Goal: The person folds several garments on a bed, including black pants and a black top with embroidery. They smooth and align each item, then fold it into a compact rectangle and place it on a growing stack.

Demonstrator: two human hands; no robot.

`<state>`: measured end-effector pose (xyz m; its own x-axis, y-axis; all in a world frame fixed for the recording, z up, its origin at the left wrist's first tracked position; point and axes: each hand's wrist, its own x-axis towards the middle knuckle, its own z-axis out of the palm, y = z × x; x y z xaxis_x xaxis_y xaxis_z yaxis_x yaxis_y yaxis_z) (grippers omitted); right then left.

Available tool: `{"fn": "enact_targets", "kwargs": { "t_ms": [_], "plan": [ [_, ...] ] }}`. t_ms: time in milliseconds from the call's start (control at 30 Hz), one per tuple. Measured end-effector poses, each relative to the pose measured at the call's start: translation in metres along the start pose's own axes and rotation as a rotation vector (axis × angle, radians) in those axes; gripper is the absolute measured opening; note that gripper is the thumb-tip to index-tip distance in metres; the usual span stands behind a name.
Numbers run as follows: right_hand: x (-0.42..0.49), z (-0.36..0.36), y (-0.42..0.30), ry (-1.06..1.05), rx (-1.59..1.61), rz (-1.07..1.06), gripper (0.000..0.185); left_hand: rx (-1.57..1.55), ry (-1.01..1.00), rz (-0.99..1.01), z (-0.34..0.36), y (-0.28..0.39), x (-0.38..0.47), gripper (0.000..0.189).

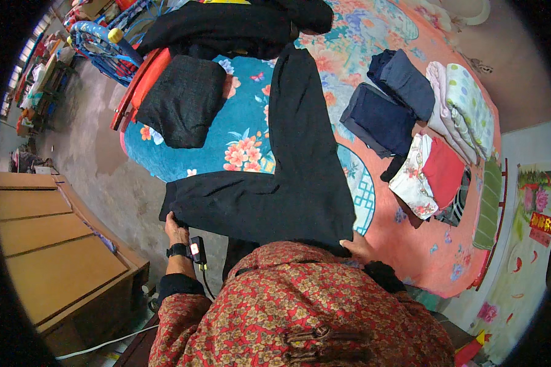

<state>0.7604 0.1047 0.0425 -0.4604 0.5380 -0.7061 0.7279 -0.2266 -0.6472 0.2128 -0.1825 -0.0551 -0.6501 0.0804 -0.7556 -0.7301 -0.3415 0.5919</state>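
Black trousers (298,151) lie spread over the bed before me, one leg pointing away and the other across to the left. My left hand (177,229) grips the hem of the leftward leg, which hangs past the bed's edge. At the waist end, near my body, my right hand (358,247) pinches the black cloth; some of its fingers are hidden. A folded dark grey garment (183,101) rests on the blue floral blanket (202,158), left of the far leg. Beyond it is a heap of black clothing (225,27).
On the right of the bed lie folded dark blue trousers (381,117), a spotted quilt (470,103), a red garment (445,172) and a white floral garment (411,176). A wooden cabinet (59,238) stands at left. A red chair-like frame (142,87) adjoins the bed.
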Motion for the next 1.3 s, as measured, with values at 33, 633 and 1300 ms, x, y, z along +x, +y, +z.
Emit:
{"fn": "enact_targets", "kwargs": {
  "t_ms": [33, 633, 1300],
  "plan": [
    [0.002, -0.004, 0.009, -0.02, 0.027, -0.019, 0.062, -0.039, -0.033, 0.011, -0.008, -0.003, 0.005, 0.031],
    [0.128, -0.069, -0.121, 0.243, 0.173, -0.228, 0.032, 1.348, -0.637, 1.381, 0.294, -0.051, -0.056, 0.028],
    [0.426, -0.098, -0.402, 0.697, -0.581, -0.518, 0.033, 1.85, -0.379, 1.179, 0.357, -0.101, -0.014, 0.055]
  ]
}}
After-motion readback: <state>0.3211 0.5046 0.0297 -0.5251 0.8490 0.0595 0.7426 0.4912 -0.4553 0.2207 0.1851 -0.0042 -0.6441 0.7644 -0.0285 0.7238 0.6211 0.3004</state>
